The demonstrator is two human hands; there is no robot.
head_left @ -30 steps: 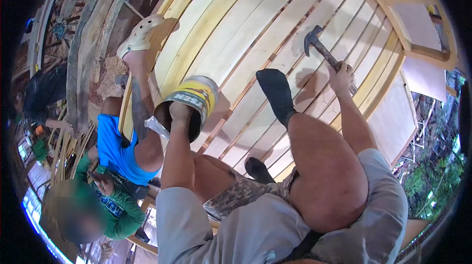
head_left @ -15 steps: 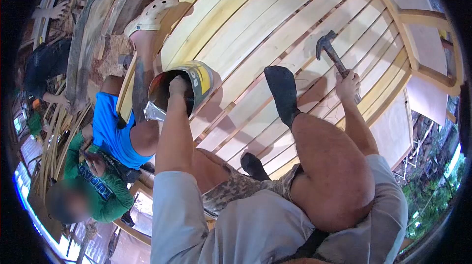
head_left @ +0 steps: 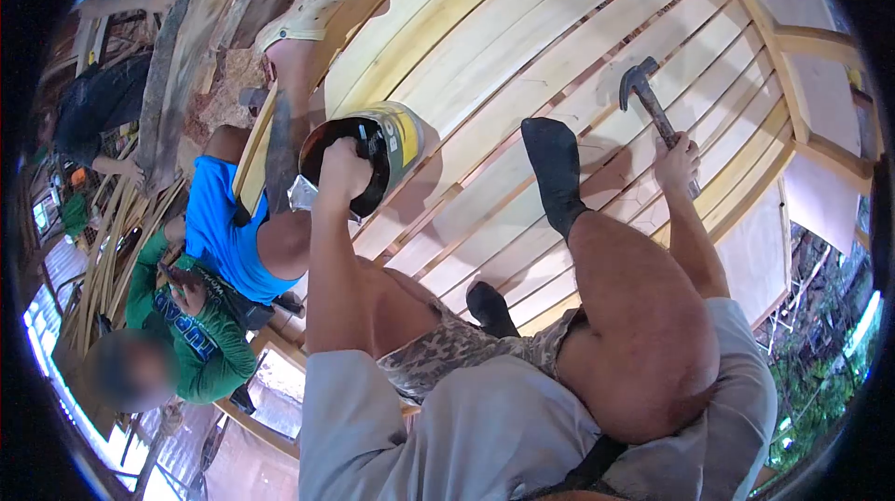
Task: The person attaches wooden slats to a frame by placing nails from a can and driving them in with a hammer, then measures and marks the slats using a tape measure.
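My left hand (head_left: 347, 168) is at the mouth of a tin can (head_left: 403, 142) with a yellow label, which lies tilted on the slatted wooden surface (head_left: 485, 63). The fingers are bent inward, and whatever they hold is hidden. On the right, my right hand (head_left: 678, 164) is wrapped round the handle of a claw hammer (head_left: 657, 114). The hammer's head points away from me, above the pale slats. Between the two hands is my foot in a dark sock (head_left: 552, 165).
A co-worker in a green shirt (head_left: 210, 352) and blue shorts (head_left: 224, 226) sits at the left, one foot in a cream clog (head_left: 308, 12) on the slats' edge. Another person's dark clothing (head_left: 103, 109) shows farther left, near long boards (head_left: 172, 63). A curved wooden frame (head_left: 825, 161) stands right.
My left hand has drawn back from deep inside the can to its mouth. The hammer stays in my right hand. The view has shifted slightly.
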